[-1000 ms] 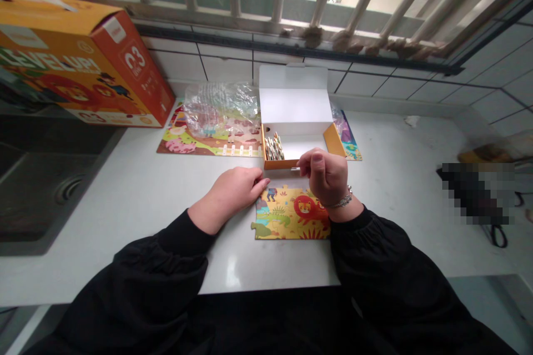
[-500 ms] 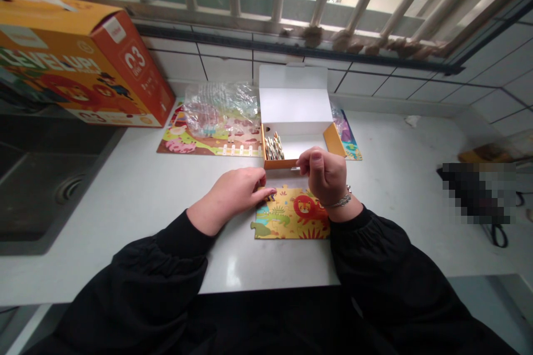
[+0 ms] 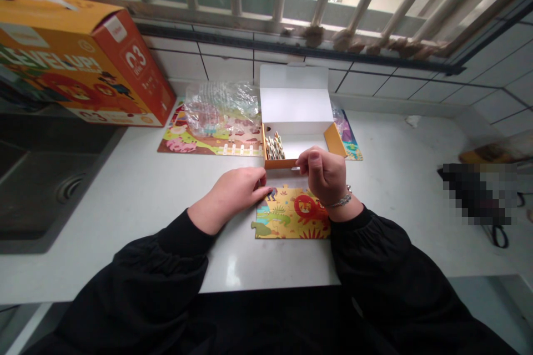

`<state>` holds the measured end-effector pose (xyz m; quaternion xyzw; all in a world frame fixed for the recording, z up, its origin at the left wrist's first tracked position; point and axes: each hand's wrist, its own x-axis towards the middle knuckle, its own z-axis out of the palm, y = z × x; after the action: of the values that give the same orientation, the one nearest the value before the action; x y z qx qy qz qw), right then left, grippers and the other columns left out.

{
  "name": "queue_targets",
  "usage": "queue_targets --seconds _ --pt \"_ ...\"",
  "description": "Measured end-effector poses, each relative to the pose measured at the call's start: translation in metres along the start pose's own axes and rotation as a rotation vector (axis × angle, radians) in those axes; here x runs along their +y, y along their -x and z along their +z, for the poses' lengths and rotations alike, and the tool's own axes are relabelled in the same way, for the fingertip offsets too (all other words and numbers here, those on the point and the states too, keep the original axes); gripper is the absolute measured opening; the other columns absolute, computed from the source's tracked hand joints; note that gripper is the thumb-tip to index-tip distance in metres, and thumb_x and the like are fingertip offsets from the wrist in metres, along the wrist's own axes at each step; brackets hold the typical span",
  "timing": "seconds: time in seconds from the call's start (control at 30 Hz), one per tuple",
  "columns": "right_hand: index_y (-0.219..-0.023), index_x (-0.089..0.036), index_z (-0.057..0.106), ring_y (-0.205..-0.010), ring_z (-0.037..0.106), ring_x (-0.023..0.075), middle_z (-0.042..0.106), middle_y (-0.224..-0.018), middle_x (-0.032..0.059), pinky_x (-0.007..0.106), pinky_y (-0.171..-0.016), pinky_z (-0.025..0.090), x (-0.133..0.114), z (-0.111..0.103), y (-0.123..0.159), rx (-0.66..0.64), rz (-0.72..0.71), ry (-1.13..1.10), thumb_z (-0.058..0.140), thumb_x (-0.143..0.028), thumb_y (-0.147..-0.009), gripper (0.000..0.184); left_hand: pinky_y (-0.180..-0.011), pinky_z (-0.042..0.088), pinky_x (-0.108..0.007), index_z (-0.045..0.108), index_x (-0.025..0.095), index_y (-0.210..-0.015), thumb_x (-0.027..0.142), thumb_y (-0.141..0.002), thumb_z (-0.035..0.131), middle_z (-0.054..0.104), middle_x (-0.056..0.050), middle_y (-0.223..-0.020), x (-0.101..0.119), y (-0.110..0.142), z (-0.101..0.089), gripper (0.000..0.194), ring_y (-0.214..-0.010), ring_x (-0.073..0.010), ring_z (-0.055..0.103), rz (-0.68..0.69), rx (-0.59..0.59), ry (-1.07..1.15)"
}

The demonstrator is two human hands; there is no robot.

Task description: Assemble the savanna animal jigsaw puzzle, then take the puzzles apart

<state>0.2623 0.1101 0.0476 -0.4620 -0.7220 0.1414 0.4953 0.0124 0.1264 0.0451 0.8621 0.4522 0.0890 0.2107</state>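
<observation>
The puzzle [image 3: 287,222] lies crosswise, right of the left hand [image 3: 233,191], partly hidden by the right hand [image 3: 327,176], fingers [image 3: 261,176] curled, hold unclear.

The near puzzle [image 3: 291,219] is yellow, printed with a red-maned lion, a green crocodile and light blue at its left. Beyond it, the open box [image 3: 278,164] is orange outside, white inside. At far left, the carton [image 3: 83,66] is orange with a redder right side and white lettering. The farm picture [image 3: 200,147] mixes green, brown and pink with a white fence. The surface [image 3: 395,205] is whitish, the sink [image 3: 31,188] dark grey, the sleeves [image 3: 158,266] plain black, the bracelet [image 3: 343,200] silver. Dark lines grid the white tiles [image 3: 229,71].
</observation>
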Motion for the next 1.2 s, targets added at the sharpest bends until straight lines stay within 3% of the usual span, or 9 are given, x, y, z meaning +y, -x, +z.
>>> queue_targets --seconds 0.2,0.63,0.97,1.2 --pt "-0.083 -0.026 0.071 -0.061 0.063 0.0168 0.065 -0.068 0.0018 0.036 -0.065 0.054 0.0000 -0.0003 0.0002 -0.011 0.026 0.031 0.031 -0.060 -0.120 0.064 -0.065 0.040 -0.034 0.072 0.023 -0.094 0.041 -0.101 0.077 0.079 -0.005 -0.089 0.0010 -0.0003 -0.0012 0.021 -0.074 -0.0231 0.067 -0.010 -0.018 -0.005" --pt "-0.084 -0.024 0.071 -0.061 0.062 0.0147 0.064 -0.068 0.0006 0.034 -0.064 0.050 0.0011 -0.0003 -0.0005 0.004 -0.045 -0.035 0.037 -0.050 -0.122 0.057 -0.067 0.037 -0.034 0.072 0.021 -0.096 0.041 -0.103 0.075 0.078 -0.006 -0.091 0.0018 -0.0009 -0.0032 0.021 -0.077 -0.0235 0.066 -0.016 -0.043 -0.001" --pt "-0.084 -0.025 0.071 -0.061 0.062 0.0159 0.065 -0.069 0.0013 0.036 -0.064 0.051 0.0014 -0.0002 0.0003 -0.002 -0.012 -0.021 0.035 -0.054 -0.122 0.059 -0.067 0.037 -0.034 0.072 0.021 -0.095 0.041 -0.103 0.075 0.078 -0.006 -0.091 0.0033 -0.0007 -0.0049 0.022 -0.078 -0.0234 0.066 -0.029 -0.051 0.006" --pt "-0.085 -0.025 0.070 -0.062 0.062 0.0155 0.065 -0.069 0.0009 0.035 -0.065 0.050 0.0006 -0.0010 -0.0006 -0.013 -0.038 -0.033 0.038 -0.049 -0.122 0.055 -0.067 0.037 -0.035 0.072 0.022 -0.095 0.042 -0.103 0.073 0.077 -0.006 -0.090 0.0024 -0.0008 -0.0040 0.022 -0.076 -0.0235 0.065 -0.032 -0.052 0.012"
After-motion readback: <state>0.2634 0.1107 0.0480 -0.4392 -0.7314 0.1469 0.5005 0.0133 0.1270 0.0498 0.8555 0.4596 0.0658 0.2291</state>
